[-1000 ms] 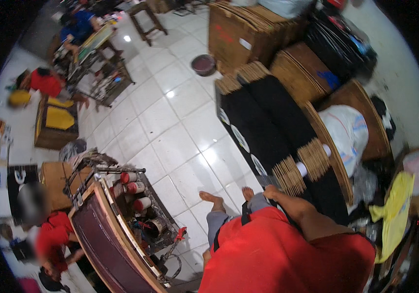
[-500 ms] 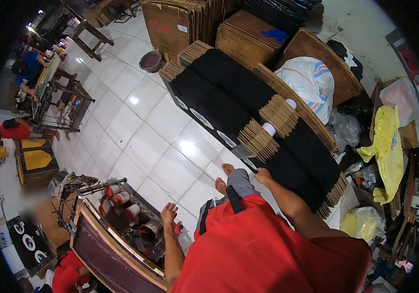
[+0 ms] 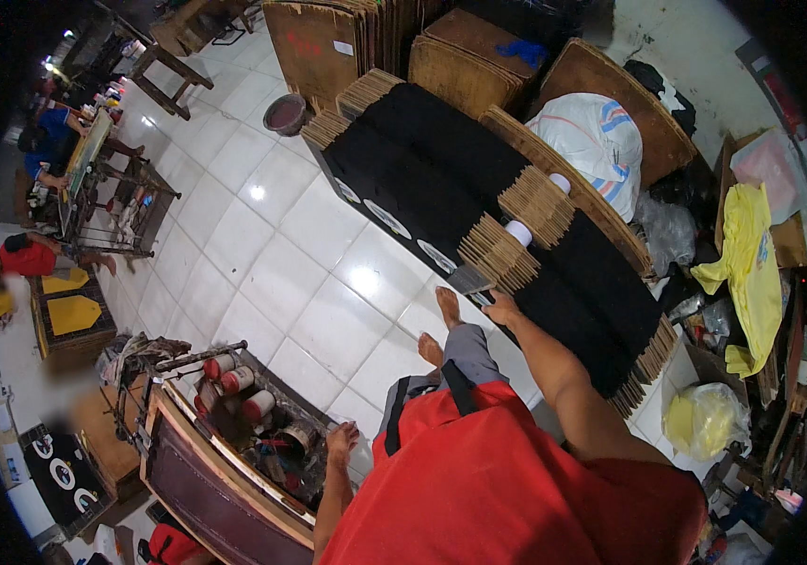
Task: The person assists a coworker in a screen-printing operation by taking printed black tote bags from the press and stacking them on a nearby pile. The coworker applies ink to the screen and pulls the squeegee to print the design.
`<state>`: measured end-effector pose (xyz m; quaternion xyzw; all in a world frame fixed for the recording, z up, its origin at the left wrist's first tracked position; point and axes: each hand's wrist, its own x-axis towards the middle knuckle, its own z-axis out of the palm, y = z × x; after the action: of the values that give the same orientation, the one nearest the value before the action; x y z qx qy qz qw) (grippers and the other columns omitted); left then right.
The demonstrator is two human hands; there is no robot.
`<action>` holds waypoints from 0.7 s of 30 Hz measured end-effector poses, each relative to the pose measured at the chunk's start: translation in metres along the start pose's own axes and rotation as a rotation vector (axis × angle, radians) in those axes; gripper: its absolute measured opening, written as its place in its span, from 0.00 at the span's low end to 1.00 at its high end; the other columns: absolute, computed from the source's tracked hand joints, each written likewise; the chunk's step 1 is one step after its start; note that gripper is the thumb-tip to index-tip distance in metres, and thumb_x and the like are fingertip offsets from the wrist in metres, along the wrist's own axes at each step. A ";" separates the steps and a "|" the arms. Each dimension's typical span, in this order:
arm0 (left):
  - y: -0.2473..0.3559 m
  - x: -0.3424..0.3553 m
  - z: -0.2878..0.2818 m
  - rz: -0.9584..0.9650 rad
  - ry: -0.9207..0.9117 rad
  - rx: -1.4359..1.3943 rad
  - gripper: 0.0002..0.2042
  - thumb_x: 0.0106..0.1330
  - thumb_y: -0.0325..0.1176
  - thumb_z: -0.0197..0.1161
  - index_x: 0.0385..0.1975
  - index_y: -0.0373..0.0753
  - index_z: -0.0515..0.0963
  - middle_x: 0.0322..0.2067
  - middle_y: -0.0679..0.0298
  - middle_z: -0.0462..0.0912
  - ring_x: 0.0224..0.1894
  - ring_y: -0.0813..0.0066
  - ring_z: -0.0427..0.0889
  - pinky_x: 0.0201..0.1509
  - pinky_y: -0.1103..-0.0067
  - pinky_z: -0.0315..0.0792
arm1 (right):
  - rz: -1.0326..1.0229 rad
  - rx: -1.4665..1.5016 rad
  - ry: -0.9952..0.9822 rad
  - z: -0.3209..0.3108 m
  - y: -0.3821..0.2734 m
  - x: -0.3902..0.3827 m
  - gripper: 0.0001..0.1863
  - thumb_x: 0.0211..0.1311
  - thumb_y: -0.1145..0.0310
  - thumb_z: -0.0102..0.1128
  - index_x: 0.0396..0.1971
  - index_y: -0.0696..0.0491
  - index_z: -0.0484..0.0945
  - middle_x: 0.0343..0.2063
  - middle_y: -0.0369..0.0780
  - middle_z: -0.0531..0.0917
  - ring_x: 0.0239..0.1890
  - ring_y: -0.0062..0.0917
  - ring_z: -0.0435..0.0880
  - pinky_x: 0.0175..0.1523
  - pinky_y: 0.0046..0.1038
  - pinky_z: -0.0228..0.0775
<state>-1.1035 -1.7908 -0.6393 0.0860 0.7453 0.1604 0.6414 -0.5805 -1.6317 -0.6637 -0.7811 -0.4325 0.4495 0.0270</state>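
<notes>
Two long rows of thin brown boards with black cloth (image 3: pixel 403 155) over them stretch away on the right; pale oval prints (image 3: pixel 387 219) show along their left side. My right hand (image 3: pixel 501 308) is at the near left edge of this row, its fingers closed on the edge of the black cloth. A greyish flat piece (image 3: pixel 469 280) sits just beyond its fingertips. My left hand (image 3: pixel 341 440) hangs over the floor with nothing in it, fingers loosely bent and apart, beside a rack of red-and-white cans (image 3: pixel 258 406). Two white cylinders (image 3: pixel 518 233) rest among the bare board ends.
A wood-framed maroon screen (image 3: pixel 206 480) stands at the lower left. A bucket (image 3: pixel 286 115) is on the tiled floor (image 3: pixel 328 311). Tall brown boards (image 3: pixel 314 47), a white sack (image 3: pixel 592 146) and a yellow shirt (image 3: pixel 750 273) line the far and right sides. Other people (image 3: pixel 41 151) work at left.
My right hand has slid a little farther along the cloth's edge. My left hand has shifted slightly right and nearer to me. The person at the lower left has moved mostly out of view.
</notes>
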 end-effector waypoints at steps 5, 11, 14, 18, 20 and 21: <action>0.031 0.009 -0.002 0.101 0.009 -0.071 0.17 0.59 0.37 0.57 0.46 0.36 0.70 0.39 0.62 0.78 0.36 0.69 0.78 0.33 0.78 0.72 | -0.018 -0.040 -0.012 0.003 -0.003 0.009 0.39 0.43 0.61 0.61 0.57 0.62 0.59 0.52 0.54 0.69 0.55 0.42 0.68 0.59 0.32 0.59; 0.065 0.023 -0.001 0.126 0.026 0.029 0.22 0.59 0.38 0.55 0.53 0.38 0.66 0.40 0.62 0.76 0.41 0.68 0.76 0.34 0.76 0.64 | 0.008 -0.071 -0.062 0.005 -0.008 0.023 0.37 0.46 0.60 0.61 0.57 0.58 0.60 0.55 0.53 0.66 0.59 0.40 0.63 0.61 0.32 0.55; 0.065 0.019 -0.001 0.120 0.021 0.031 0.21 0.59 0.38 0.54 0.52 0.38 0.66 0.42 0.61 0.76 0.41 0.68 0.76 0.37 0.73 0.65 | 0.005 -0.015 -0.040 0.009 -0.007 0.024 0.40 0.46 0.60 0.62 0.58 0.63 0.57 0.55 0.53 0.65 0.59 0.39 0.63 0.61 0.29 0.55; 0.051 0.004 0.002 0.103 0.031 0.022 0.20 0.60 0.38 0.53 0.51 0.37 0.67 0.43 0.59 0.76 0.40 0.67 0.77 0.39 0.73 0.66 | -0.002 -0.012 -0.045 0.017 -0.015 0.010 0.42 0.45 0.61 0.62 0.59 0.63 0.55 0.57 0.54 0.63 0.59 0.38 0.63 0.61 0.27 0.55; 0.038 -0.005 0.002 0.091 0.042 -0.020 0.19 0.59 0.35 0.56 0.49 0.35 0.69 0.43 0.57 0.76 0.40 0.66 0.77 0.42 0.72 0.68 | 0.047 0.006 -0.093 0.018 -0.025 -0.003 0.42 0.44 0.60 0.62 0.58 0.63 0.56 0.56 0.54 0.64 0.59 0.38 0.64 0.61 0.28 0.56; 0.033 -0.006 0.003 0.030 0.059 -0.027 0.18 0.58 0.35 0.56 0.48 0.35 0.70 0.42 0.57 0.77 0.39 0.67 0.77 0.41 0.72 0.68 | 0.022 0.050 -0.088 0.018 -0.030 -0.012 0.42 0.44 0.60 0.62 0.58 0.63 0.57 0.56 0.54 0.64 0.59 0.38 0.64 0.61 0.27 0.56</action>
<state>-1.1027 -1.7614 -0.6229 0.0839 0.7602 0.1825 0.6179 -0.6159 -1.6271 -0.6534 -0.7643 -0.4132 0.4945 0.0223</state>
